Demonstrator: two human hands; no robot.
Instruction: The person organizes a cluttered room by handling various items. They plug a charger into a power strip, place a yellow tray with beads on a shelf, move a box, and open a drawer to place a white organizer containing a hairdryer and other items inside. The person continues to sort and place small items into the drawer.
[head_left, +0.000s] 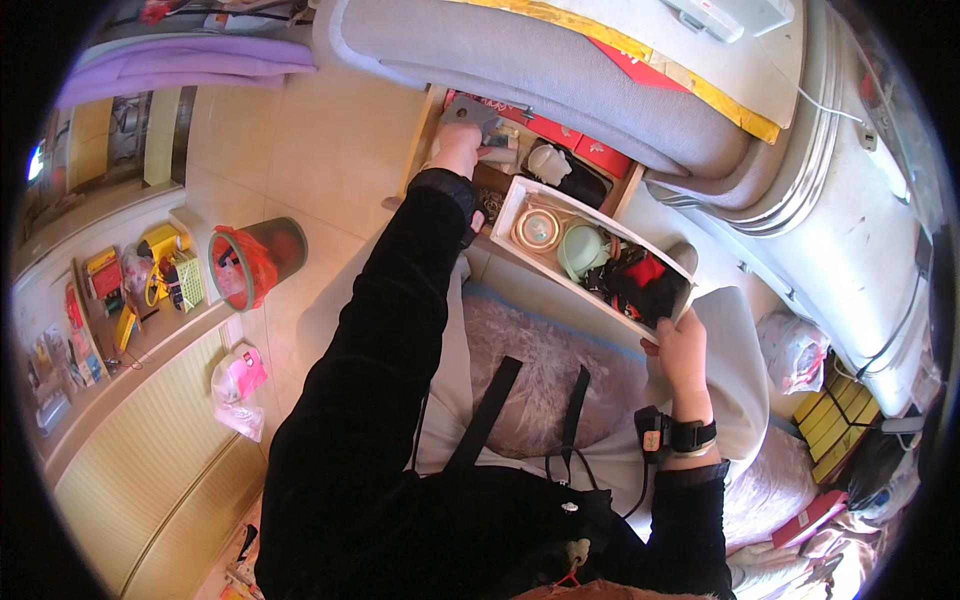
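My right hand (681, 352) grips the near right corner of a white rectangular box (574, 289), which tilts over the front of an open wooden drawer (420, 146). In the box lie a round clear-lidded container (537, 228), a pale green bowl-like item (583, 250) and black and red things (643, 271). My left hand (454, 148) reaches into the drawer's left side, at a flat grey item (471, 112); its fingers are mostly hidden, so its hold is unclear. Red boxes (604, 155), a white crumpled item (549, 165) and a black tray (585, 186) sit deeper in the drawer.
A grey cushioned edge (525, 67) overhangs the drawer. To the left, a waste bin (300, 244) with a red bag lies tilted in view, beside a shelf (161, 330) of small goods. A pink plastic packet (244, 375) hangs below it. A plastic bag (791, 352) is at the right.
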